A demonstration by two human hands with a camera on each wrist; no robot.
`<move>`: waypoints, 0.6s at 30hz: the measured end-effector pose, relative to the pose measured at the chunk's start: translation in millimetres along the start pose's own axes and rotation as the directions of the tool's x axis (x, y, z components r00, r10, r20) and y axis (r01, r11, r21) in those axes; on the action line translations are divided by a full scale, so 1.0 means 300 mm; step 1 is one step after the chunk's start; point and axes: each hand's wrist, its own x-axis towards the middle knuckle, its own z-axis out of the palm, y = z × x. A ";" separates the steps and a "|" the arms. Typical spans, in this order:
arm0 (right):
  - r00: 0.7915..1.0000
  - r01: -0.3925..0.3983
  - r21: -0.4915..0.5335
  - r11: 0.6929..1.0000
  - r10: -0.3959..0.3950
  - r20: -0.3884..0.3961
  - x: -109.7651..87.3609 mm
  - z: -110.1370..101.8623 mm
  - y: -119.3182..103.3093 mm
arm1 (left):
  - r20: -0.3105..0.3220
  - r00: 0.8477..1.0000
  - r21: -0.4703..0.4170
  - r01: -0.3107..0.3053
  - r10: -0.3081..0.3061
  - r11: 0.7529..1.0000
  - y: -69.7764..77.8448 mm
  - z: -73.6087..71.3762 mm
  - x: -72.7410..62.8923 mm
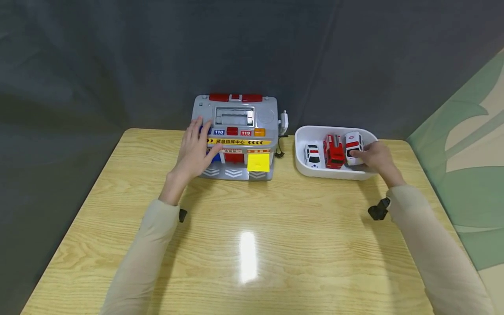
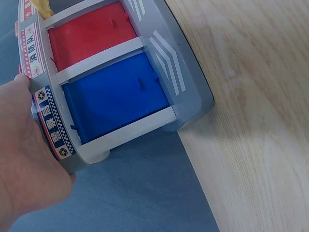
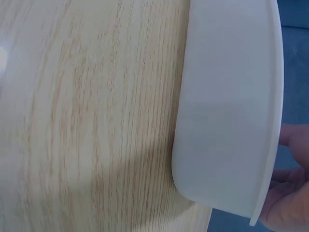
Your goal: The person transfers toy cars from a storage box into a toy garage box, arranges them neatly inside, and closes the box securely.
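Note:
My left hand (image 1: 193, 148) rests on the left side of a grey toy emergency station (image 1: 265, 116), its fingers spread over the top edge. The station's blue door (image 2: 116, 96) and red door (image 2: 91, 36) are down, while a yellow door (image 1: 258, 162) sticks out at the front. At the right, my right hand (image 1: 377, 156) reaches over the end of a white bin (image 1: 330, 173) and pinches a white-and-red toy ambulance (image 1: 354, 142) inside it. Beside that lie a red toy fire truck (image 1: 334, 151) and a small white toy car (image 1: 312, 155). In the right wrist view the bin wall hides the ambulance.
Both toys stand near the far edge of a wooden table (image 1: 299, 245), before a dark curtain (image 1: 157, 57). A white handle-like piece (image 1: 283, 122) and a thin black cord (image 1: 279, 153) are at the station's right side. A green patterned cloth (image 1: 468, 166) hangs at the right.

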 end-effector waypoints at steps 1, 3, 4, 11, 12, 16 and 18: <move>1.000 -0.010 0.009 1.000 0.010 -0.002 -0.001 -0.005 0.002 | -0.002 1.000 -0.002 -0.002 0.002 1.000 0.001 -0.001 0.000; 0.999 -0.036 0.035 0.999 0.036 -0.002 -0.004 -0.016 0.006 | -0.004 1.000 -0.003 -0.005 0.005 1.000 0.000 0.000 0.001; 0.999 -0.048 0.058 0.997 0.048 0.005 -0.007 -0.021 0.009 | -0.001 1.000 -0.004 -0.005 0.005 1.000 -0.001 0.002 0.000; 0.986 -0.156 0.381 0.911 0.121 0.115 -0.027 -0.061 0.027 | -0.002 1.000 -0.003 -0.011 0.011 1.000 -0.005 0.006 0.004; 0.983 -0.175 0.458 0.871 0.125 0.137 -0.030 -0.064 0.026 | -0.004 1.000 -0.003 -0.012 0.012 1.000 -0.005 0.005 0.004; 0.967 -0.243 0.691 0.681 0.115 0.226 -0.042 -0.078 0.020 | -0.012 1.000 -0.006 -0.020 0.020 1.000 -0.003 0.002 0.002; 0.958 -0.277 0.760 0.588 0.107 0.267 -0.051 -0.085 0.020 | -0.013 1.000 -0.011 -0.024 0.024 1.000 -0.002 0.003 0.003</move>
